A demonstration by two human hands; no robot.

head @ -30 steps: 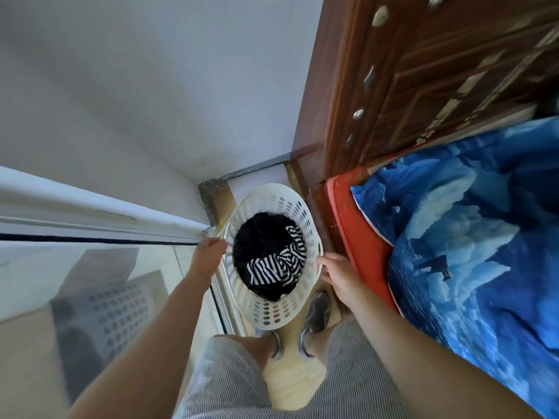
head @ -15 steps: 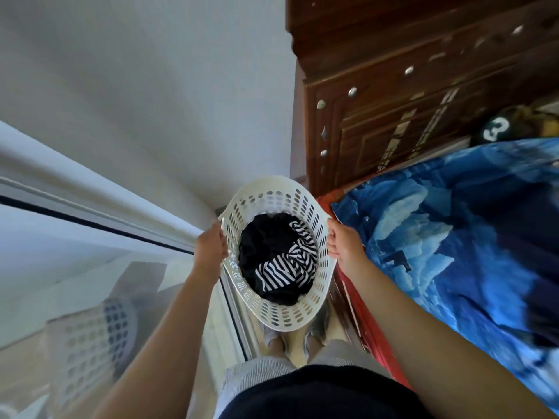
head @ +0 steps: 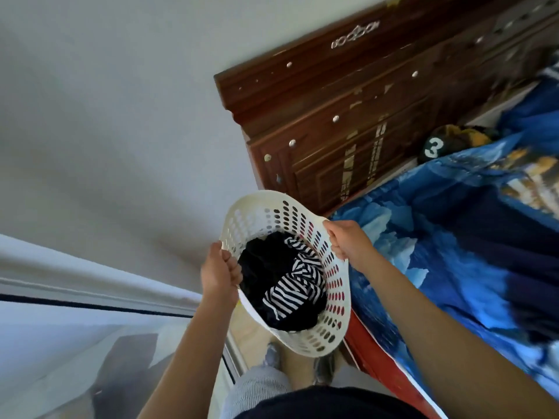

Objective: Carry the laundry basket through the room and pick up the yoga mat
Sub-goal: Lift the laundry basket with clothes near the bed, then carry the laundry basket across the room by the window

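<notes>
A white perforated laundry basket (head: 332,300) hangs in front of me, off the floor and tilted. Dark clothes and a black-and-white striped garment (head: 290,294) lie inside it. My left hand (head: 219,272) grips the basket's left rim. My right hand (head: 348,240) grips the right rim. No yoga mat is in view.
A bed with a blue printed cover (head: 453,252) and red mattress edge (head: 372,355) runs along my right. A dark wooden headboard (head: 348,125) stands ahead right. A glass sliding door (head: 90,358) and its frame are on my left. A narrow floor strip (head: 254,337) lies underfoot.
The basket has risen from the floor to chest height in both hands. The view has tilted upward, showing more of the headboard and bed.
</notes>
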